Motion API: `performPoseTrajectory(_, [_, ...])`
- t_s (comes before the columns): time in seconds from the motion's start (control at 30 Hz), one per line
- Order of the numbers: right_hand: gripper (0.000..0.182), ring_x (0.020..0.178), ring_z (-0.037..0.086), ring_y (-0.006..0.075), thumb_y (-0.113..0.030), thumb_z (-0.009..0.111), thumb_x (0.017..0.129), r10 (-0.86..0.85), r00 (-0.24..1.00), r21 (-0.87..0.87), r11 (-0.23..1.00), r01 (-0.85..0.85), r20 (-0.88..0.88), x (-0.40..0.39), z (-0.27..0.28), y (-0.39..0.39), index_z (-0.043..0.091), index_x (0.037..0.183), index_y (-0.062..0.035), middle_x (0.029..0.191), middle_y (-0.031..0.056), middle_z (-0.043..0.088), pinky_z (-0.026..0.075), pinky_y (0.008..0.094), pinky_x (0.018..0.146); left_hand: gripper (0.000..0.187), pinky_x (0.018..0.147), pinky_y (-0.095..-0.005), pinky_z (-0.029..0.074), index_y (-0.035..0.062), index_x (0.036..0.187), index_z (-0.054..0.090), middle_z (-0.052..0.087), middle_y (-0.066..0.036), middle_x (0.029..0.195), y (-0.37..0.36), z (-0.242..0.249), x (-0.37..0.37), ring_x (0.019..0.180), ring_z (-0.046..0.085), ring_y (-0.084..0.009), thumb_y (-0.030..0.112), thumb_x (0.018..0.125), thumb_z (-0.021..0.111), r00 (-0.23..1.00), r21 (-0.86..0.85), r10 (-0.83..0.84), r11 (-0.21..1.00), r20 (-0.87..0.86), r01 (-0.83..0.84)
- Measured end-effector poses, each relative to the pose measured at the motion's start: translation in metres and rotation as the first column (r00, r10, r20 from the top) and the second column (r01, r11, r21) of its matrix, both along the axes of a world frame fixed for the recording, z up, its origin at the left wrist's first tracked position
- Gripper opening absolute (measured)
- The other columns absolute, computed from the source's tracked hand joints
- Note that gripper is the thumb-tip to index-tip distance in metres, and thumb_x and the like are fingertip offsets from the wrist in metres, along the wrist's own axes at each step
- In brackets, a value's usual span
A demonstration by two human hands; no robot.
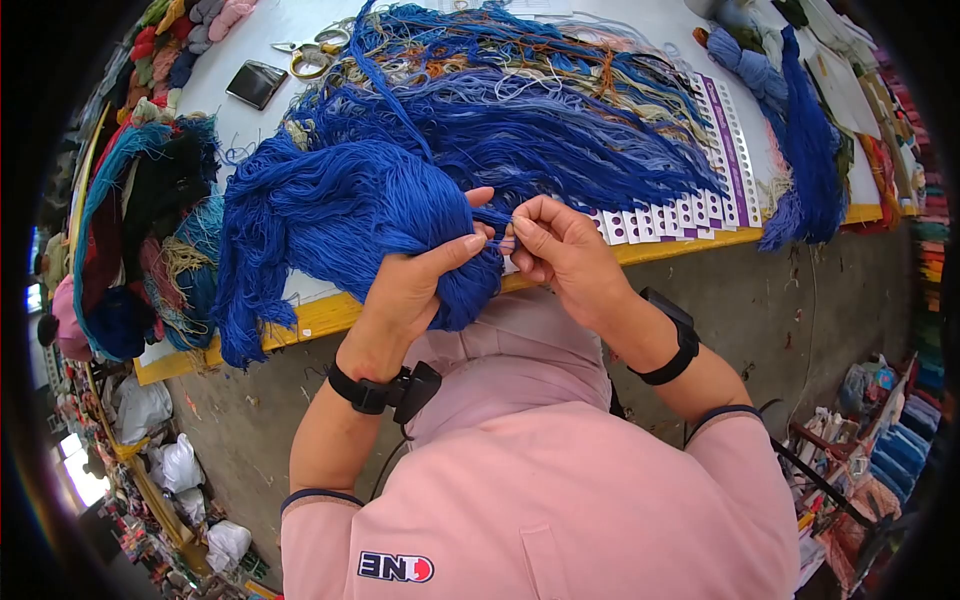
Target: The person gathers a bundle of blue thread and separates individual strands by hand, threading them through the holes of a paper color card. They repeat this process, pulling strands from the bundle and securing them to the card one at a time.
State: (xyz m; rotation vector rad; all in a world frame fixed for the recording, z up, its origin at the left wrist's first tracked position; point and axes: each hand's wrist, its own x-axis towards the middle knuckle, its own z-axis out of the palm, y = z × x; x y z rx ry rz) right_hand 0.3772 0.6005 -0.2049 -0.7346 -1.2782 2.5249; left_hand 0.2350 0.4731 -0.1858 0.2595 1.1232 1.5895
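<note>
A thick hank of blue yarn (350, 195) lies at the table's front edge, its right end hanging over. My left hand (430, 268) is wrapped round that right end, thumb on top. Close beside it, my right hand (550, 245) pinches a few blue strands between thumb and fingertips. Behind the hands spread long rows of cut thread (560, 130) in blue, pale blue, cream and orange. Their right ends lie over white punched cards (735, 150) with purple stripes.
Scissors (312, 58) and a black phone-like object (257, 84) lie at the table's back left. Coloured yarn bundles (150, 230) cover the left end; more blue yarn (812, 150) hangs over the right. The table (640, 250) has a yellow front edge. White bags (180, 465) stand at lower left.
</note>
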Motion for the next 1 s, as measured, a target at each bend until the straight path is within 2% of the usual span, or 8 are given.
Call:
performPoseTrajectory(0.5, [0.014, 0.063, 0.054, 0.0040, -0.019, 0.050, 0.102, 0.003, 1.000, 0.105, 0.994, -0.005, 0.023, -0.0015, 0.0017, -0.0009, 0.056, 0.099, -0.0076, 0.081, 0.0006, 0.063, 0.039, 0.0158, 0.052, 0.053, 0.087, -0.0313, 0.053, -0.0059, 0.136, 0.045, 0.066, -0.013, 0.100, -0.0001, 0.0028, -0.0009, 0.094, 0.066, -0.0207, -0.001, 0.086, 0.064, 0.999, -0.004, -0.025, 1.000, 0.027, 0.025])
performPoseTrajectory(0.8, [0.014, 0.065, 0.053, 0.0039, -0.021, 0.051, 0.102, 0.059, 0.997, 0.063, 0.996, -0.062, 0.044, -0.0002, 0.0071, 0.0002, 0.056, 0.099, -0.0082, 0.079, -0.0010, 0.060, 0.038, 0.0166, 0.054, 0.049, 0.083, -0.0283, 0.055, -0.0031, 0.134, 0.050, 0.067, -0.009, 0.099, -0.0001, 0.0028, -0.0013, 0.093, 0.067, -0.0182, 0.000, 0.088, 0.066, 0.997, 0.018, -0.062, 0.998, 0.041, 0.061])
performPoseTrajectory(0.9, [0.014, 0.066, 0.053, 0.0045, -0.021, 0.055, 0.100, 0.088, 0.994, 0.023, 0.996, -0.090, 0.059, -0.0001, 0.0068, 0.0024, 0.058, 0.099, -0.0073, 0.081, -0.0008, 0.061, 0.040, 0.0175, 0.056, 0.050, 0.082, -0.0279, 0.055, -0.0035, 0.133, 0.050, 0.068, -0.009, 0.098, 0.0002, 0.0020, -0.0012, 0.093, 0.067, -0.0173, 0.001, 0.087, 0.067, 0.998, 0.006, -0.046, 0.999, 0.031, 0.046])
performPoseTrajectory(1.0, [0.014, 0.065, 0.051, 0.0048, -0.021, 0.060, 0.097, 0.183, 0.980, 0.236, 0.952, -0.196, 0.076, -0.0013, 0.0056, -0.0025, 0.061, 0.099, -0.0064, 0.083, -0.0001, 0.061, 0.041, 0.0176, 0.058, 0.049, 0.083, -0.0271, 0.054, -0.0036, 0.131, 0.052, 0.068, -0.009, 0.099, 0.0002, 0.0020, -0.0010, 0.094, 0.066, -0.0165, 0.001, 0.085, 0.069, 1.000, -0.021, -0.016, 1.000, 0.022, 0.017])
